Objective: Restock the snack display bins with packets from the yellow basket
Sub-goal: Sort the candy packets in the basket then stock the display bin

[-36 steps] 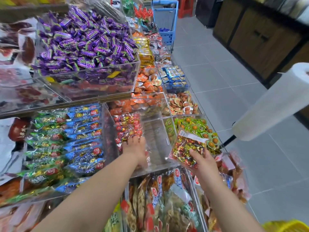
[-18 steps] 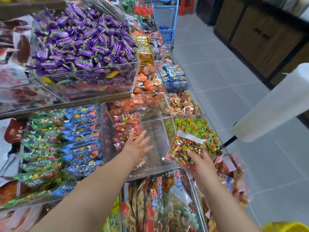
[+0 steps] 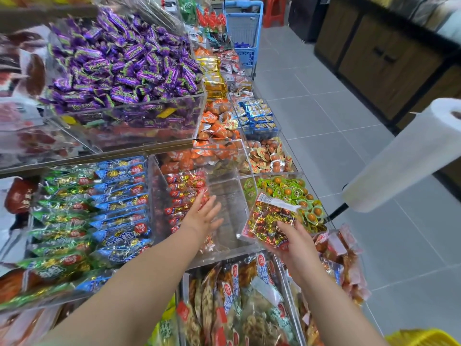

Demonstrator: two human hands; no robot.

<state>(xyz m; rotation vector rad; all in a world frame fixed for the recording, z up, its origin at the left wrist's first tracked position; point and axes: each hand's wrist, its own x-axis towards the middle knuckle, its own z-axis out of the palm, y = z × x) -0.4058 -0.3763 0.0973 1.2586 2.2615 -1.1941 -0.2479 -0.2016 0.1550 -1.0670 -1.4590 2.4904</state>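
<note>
Packet of red-and-gold wrapped sweets in clear plastic (image 3: 270,219) sat gripped in my right hand (image 3: 296,248); my left hand (image 3: 203,217), fingers spread and empty, hovered over the half-filled clear acrylic bin (image 3: 225,253) of red-wrapped candies (image 3: 185,193).

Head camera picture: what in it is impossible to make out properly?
- Yellow basket: cut off by the bottom right corner, contents unseen.
- Printing on the bag of candies in the right hand: too small to read.
- Packets under the left hand: hidden by palm and fingers.
- Far left shelf: blurred.
</note>
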